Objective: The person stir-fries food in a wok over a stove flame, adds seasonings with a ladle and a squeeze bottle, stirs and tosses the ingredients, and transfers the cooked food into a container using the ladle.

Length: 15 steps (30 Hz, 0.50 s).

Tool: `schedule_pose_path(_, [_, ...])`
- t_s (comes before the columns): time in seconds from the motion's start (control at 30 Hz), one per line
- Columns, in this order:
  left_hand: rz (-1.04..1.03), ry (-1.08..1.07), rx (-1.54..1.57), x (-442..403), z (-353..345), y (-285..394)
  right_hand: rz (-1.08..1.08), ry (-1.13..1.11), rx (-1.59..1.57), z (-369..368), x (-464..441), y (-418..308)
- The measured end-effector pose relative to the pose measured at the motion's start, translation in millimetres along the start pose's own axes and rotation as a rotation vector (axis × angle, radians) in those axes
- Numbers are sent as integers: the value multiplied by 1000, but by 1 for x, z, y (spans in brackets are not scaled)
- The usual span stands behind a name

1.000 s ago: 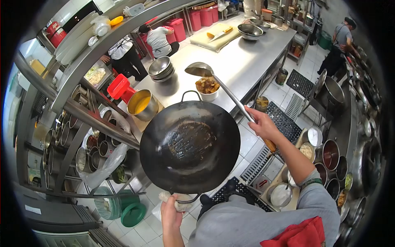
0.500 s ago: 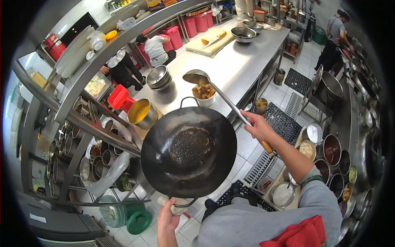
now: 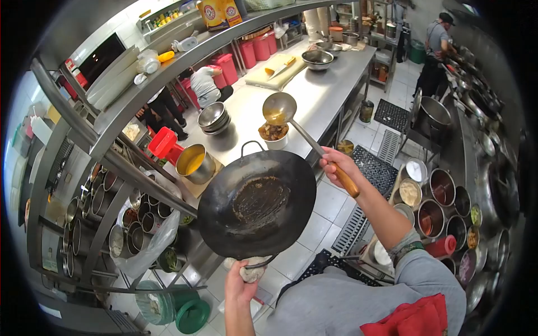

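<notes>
My left hand is closed around the near loop handle of a black wok, with a folded cloth between. Tilted, the wok shows only dark residue on its inside. The fingers of my right hand wrap the wooden-handled ladle. Its bowl, facing me with some yellowish liquid or residue inside, hangs at the white tub of browned food pieces. This tub stands on the steel counter, just beyond the wok's far handle.
Left of the tub are a metal pot of yellow liquid, stacked metal bowls and a red container. A knife lies on a cutting board. Pots of ingredients stand to my right. Other people work farther off.
The ladle's bowl has turned from tipped over the tub to facing me, moving slightly right. The wok has shifted slightly and tilts a little differently. My view has swung somewhat.
</notes>
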State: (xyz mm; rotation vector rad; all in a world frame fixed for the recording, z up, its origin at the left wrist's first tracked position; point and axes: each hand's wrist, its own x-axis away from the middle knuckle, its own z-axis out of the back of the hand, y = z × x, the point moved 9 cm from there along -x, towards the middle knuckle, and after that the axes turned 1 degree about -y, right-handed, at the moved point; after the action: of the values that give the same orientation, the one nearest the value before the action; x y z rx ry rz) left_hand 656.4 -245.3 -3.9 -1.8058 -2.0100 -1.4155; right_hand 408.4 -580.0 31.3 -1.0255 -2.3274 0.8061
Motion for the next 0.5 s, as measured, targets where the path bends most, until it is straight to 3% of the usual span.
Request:
schedule_pose_path(0.13, [-59, -55, -48, 5, 1, 6, 60, -166, -399, -28, 13, 11])
schedule_pose_path(0.23, [-78, -147, -96, 5, -2, 14, 178, -210, -385, -82, 59, 1])
schedule_pose_path(0.27, [-79, -176, -114, -4, 3, 14, 228, -30, -257, -104, 91, 3])
schedule_pose_path(0.33, [-94, -237, -168, 4, -9, 24, 177, 93, 140, -135, 157, 30])
schedule_pose_path(0.37, [-103, -310, -214, 10, -28, 29, 188, -1, 141, -144, 183, 51])
schedule_pose_path(0.43, [-108, -439, -318, 22, -55, 30, 209, 117, 156, -139, 237, 72])
schedule_pose_path(0.5, [-313, -529, -380, 22, -79, 25, 259, 151, 123, -130, 284, 85])
